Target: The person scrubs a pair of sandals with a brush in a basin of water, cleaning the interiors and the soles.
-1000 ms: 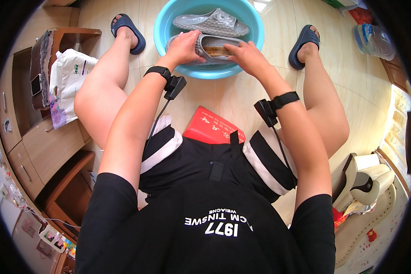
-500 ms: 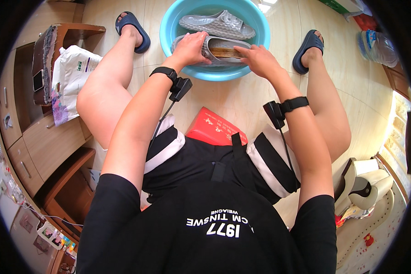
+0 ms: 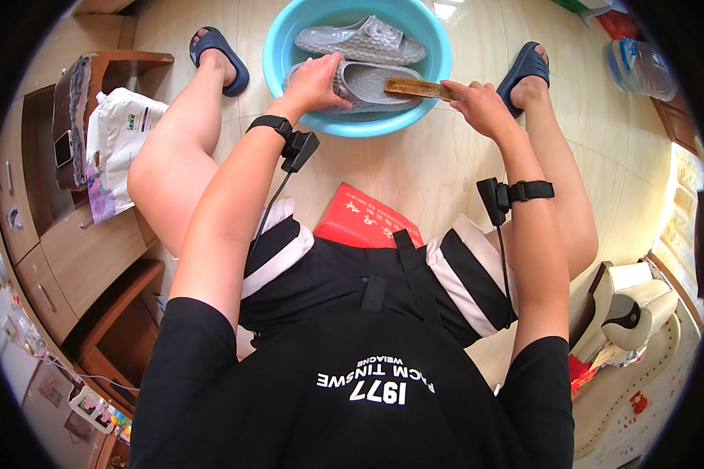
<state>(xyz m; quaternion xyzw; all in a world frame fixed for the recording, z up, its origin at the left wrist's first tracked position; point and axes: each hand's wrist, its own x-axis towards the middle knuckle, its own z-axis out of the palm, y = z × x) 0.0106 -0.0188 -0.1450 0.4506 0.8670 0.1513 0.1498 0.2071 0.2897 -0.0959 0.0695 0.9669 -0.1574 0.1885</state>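
Two grey slippers lie in a light blue basin (image 3: 443,59) of water on the floor in front of me. My left hand (image 3: 315,84) is closed on the strap end of the nearer slipper (image 3: 360,76). In my right hand (image 3: 477,105), outside the basin's right rim, is the handle of a wooden brush (image 3: 421,88). The brush reaches over the rim, and its far end lies at the sole of the nearer slipper; its bristles are hidden underneath. Behind it rests the farther slipper (image 3: 360,43), which neither hand touches.
Between my legs a red box (image 3: 360,219) sits on the floor. My feet, in dark blue slides (image 3: 228,59), stand either side of the basin. A white bag (image 3: 121,148) leans by the cabinets at left; large clear plastic bottles (image 3: 641,70) stand at far right.
My right hand has drawn the brush rightward, from inside the nearer slipper out over the basin's rim. My left hand keeps its hold on the slipper.
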